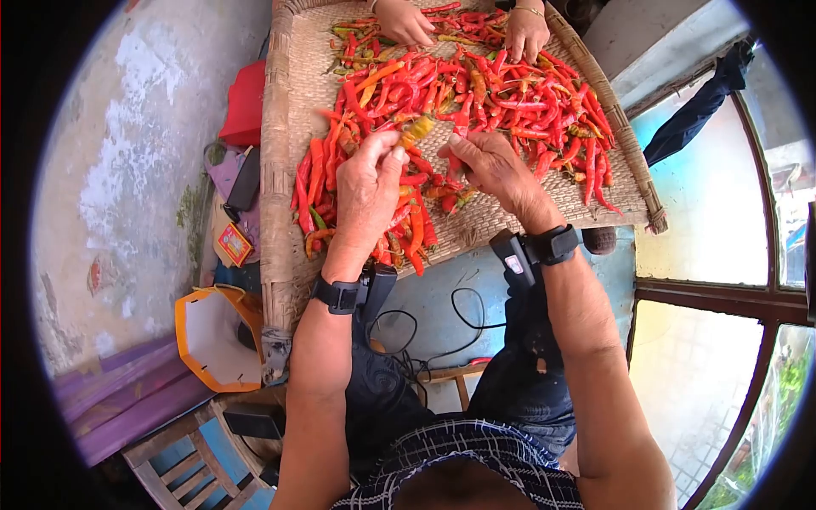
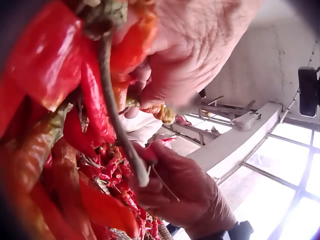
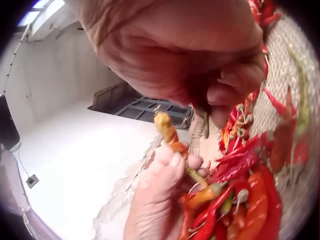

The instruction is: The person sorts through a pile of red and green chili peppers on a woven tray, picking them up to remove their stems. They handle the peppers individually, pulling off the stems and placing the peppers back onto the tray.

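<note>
The left hand (image 1: 367, 191) pinches a yellow-orange chilli (image 1: 418, 129) between thumb and fingers; the same mottled pepper (image 3: 167, 131) shows in the right wrist view, its tip pointing up and away from the fingers. Beside it, the right hand (image 1: 497, 170) has its fingers curled round a red chilli (image 1: 456, 161), with a thin stem showing in the left wrist view. Both hands are just above the near part of a heap of red chillies (image 1: 535, 106), which lies on a woven tray (image 1: 459, 234). Orange and red peppers (image 2: 65, 190) lie close below the left hand.
Another person's two hands (image 1: 405, 21) (image 1: 527, 34) touch chillies at the tray's far side. An orange-rimmed box (image 1: 219, 340) and a wooden chair (image 1: 191, 463) stand at the left. Black cables (image 1: 463, 340) hang below the tray; windows (image 1: 710, 187) are at the right.
</note>
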A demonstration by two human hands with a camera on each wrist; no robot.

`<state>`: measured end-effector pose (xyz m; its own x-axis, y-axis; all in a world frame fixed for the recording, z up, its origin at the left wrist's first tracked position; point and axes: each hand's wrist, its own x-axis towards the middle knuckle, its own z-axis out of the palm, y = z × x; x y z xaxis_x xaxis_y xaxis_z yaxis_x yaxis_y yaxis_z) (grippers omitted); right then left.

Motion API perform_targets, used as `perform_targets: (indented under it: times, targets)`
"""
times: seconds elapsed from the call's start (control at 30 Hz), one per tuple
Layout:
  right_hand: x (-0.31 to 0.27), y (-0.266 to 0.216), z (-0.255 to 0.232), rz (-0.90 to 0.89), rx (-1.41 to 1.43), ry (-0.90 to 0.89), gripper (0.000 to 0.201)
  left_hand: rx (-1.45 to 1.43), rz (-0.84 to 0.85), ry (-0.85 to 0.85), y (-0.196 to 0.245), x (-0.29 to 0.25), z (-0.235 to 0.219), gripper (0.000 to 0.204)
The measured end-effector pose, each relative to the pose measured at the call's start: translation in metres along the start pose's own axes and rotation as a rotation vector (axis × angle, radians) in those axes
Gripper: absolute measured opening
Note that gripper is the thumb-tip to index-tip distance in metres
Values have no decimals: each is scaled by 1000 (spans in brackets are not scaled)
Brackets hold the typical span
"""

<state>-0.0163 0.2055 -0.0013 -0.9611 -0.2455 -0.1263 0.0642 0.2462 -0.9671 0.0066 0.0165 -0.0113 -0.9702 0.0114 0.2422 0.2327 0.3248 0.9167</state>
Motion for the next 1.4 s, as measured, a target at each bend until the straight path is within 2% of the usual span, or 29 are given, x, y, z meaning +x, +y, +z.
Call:
perform_targets:
  times: [0.03, 0.07, 0.13, 0.2, 0.23, 0.27, 0.33, 0.4, 0.43, 0.47, 0.53, 0.57, 0.63, 0.77, 0.97, 1.07, 1.13, 1.37, 1.4]
  targets:
    - [1, -3, -6, 72, -86, -83, 36, 7, -17, 5, 4, 1, -2, 21]
    - [4, -4, -13, 73, -85, -86, 36, 8, -20, 6, 2, 1, -2, 21]
    - [14, -3, -32, 6, 48, 72, 39, -74, -38, 40, -3, 1, -1, 22]
    - [31, -5, -47, -219, 766, 266, 34, -83, -42, 40, -3, 1, -1, 22]
    - [31, -11, -54, -189, 839, 464, 28, -94, -41, 39, -2, 1, -1, 22]
    - [27, -12, -56, -253, 868, 540, 24, -94, -41, 40, -3, 1, -1, 22]
    - [31, 10, -61, -233, 681, 397, 27, -79, -37, 22, -5, 2, -1, 21]
    - [19, 16, -44, -94, 96, 219, 31, -72, -32, 20, -6, 3, -1, 21]
    - [16, 23, -37, -217, -224, 39, 35, -65, -28, 18, -7, 3, -1, 21]
    - [15, 35, -30, -223, -436, -64, 36, -64, -30, 18, -6, 2, -1, 21]
    - [-4, 15, -11, -256, -587, -133, 42, -83, -38, 27, -3, 2, -2, 20]
    - [-6, 18, -8, -257, -590, -136, 42, -85, -39, 30, -3, 1, -1, 20]
    - [-6, 25, -4, -366, -788, -176, 46, -58, -16, 18, -4, 2, -1, 20]
    - [-3, 27, -5, -294, -811, -202, 47, -40, 7, 4, -4, 1, 0, 20]
    - [3, 27, 0, -194, -694, -327, 34, -28, 10, 5, -3, 1, -1, 21]
    - [2, 25, -2, -217, -813, -333, 30, -16, 3, -2, -2, 1, -2, 21]
    - [2, 24, -3, -142, -815, -373, 28, 19, 16, -10, -1, 1, -2, 21]
    - [-5, 14, -6, -157, -760, -361, 28, -7, 7, -11, -2, 1, 0, 19]
    - [-6, 14, -8, -206, -694, -412, 30, 0, 13, -14, -3, 1, 0, 19]
